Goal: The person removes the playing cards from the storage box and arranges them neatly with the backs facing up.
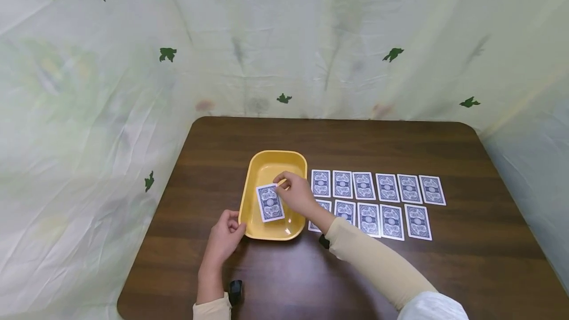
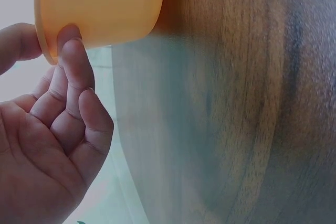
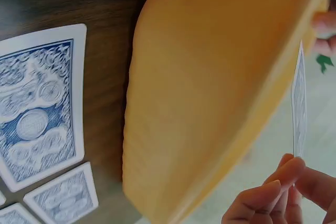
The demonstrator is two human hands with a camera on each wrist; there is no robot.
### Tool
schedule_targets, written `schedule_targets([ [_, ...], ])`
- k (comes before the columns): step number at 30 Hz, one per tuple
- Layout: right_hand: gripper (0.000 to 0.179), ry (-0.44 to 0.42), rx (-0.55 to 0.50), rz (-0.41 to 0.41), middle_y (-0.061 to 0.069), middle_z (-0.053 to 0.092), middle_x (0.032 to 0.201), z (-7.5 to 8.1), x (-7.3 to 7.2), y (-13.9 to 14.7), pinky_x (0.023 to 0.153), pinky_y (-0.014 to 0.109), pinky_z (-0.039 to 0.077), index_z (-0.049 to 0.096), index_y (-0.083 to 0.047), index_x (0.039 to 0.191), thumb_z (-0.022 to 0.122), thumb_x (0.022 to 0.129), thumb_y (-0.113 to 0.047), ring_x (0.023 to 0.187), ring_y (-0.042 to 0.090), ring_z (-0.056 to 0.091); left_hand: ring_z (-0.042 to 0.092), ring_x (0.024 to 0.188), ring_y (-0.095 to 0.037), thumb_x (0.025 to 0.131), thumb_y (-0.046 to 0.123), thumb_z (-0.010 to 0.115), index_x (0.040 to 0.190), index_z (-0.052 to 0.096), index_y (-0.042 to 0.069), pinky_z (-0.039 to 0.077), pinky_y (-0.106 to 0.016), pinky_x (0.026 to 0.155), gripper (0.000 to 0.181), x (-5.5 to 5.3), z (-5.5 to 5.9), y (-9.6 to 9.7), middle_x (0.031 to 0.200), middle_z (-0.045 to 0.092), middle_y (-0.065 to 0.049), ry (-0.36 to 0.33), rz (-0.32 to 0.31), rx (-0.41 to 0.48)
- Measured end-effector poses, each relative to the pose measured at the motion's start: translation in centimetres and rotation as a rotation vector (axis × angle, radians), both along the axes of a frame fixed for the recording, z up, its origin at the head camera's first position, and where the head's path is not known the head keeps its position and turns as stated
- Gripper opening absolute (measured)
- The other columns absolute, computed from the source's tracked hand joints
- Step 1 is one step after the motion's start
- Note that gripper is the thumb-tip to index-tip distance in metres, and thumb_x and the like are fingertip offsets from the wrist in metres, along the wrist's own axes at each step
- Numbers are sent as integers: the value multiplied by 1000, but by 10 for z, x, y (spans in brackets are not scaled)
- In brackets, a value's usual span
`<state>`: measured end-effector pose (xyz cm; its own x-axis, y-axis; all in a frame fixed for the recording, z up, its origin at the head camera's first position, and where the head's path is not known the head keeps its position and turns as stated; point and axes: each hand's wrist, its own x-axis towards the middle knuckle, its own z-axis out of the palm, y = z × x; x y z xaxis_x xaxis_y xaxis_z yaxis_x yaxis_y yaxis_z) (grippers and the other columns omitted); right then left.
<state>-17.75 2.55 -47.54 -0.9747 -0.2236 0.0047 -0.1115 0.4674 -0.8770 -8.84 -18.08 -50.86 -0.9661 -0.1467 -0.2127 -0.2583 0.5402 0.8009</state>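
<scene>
A yellow tray [image 1: 293, 159] stands left of centre on the table. My left hand [image 1: 224, 236] pinches its near left rim, thumb on one side and fingers on the other, as the left wrist view shows of the tray wall [image 2: 105, 9]. Over the tray, my right hand [image 1: 295, 194] pinches a blue-backed playing card [image 1: 270, 203] by its upper right corner, back side up. From the right wrist view the card [image 3: 299, 103] appears almost edge-on, above the rim, between thumb and fingertips of the right hand [image 3: 278, 192].
Right of the tray, two rows of playing cards lie face down, such as a top-row card [image 1: 364, 185] and a bottom-row card [image 1: 418, 222]. My right forearm passes over the bottom row. A patterned curtain [image 1: 311, 38] hangs behind the brown wooden table [image 1: 378, 142].
</scene>
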Motion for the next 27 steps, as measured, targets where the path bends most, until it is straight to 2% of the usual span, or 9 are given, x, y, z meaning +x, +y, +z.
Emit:
schedule_targets([
  [5, 15, 49, -53, -55, 2, 67, 76, 9, 5, 21, 58, 27, 43, 73, -7, 98, 67, 84, -5, 62, 11, 52, 51, 61, -17, 90, 14, 63, 120, 53, 2, 44, -29, 53, 34, -1, 0, -2, 75, 57, -4, 5, -13, 0],
  [11, 19, 75, -73, -165, 3, 66, 78, 9, 5, 51, 63, 27, 43, 76, -6, 101, 68, 84, -6, 69, 14, 54, 51, 62, -17, 90, 15, 62, 120, 52, 1, 44, -30, 54, 34, -2, -3, -3, 76, 58, -4, 9, -23, -5],
  [17, 20, 34, -131, -306, 6, 64, 80, 9, 5, 90, 61, 25, 41, 75, -3, 104, 68, 86, -7, 72, 15, 52, 51, 63, -17, 90, 15, 62, 120, 53, 0, 43, -28, 55, 35, -3, -3, -3, 75, 57, -4, 17, -30, -5],
  [23, 23, -43, -185, -397, 5, 60, 80, 6, 8, 128, 56, 21, 41, 72, 1, 109, 65, 89, -6, 67, 12, 50, 50, 63, -17, 90, 13, 62, 119, 53, 0, 43, -28, 55, 34, -3, -3, -4, 75, 56, -4, 15, -24, -7],
  [27, 24, -80, -183, -468, 6, 59, 81, 4, 11, 151, 57, 22, 44, 71, 1, 112, 63, 91, -6, 67, 12, 52, 50, 64, -18, 90, 14, 62, 120, 52, 0, 43, -29, 55, 35, -4, -3, -3, 75, 57, -4, 1, -33, -4],
])
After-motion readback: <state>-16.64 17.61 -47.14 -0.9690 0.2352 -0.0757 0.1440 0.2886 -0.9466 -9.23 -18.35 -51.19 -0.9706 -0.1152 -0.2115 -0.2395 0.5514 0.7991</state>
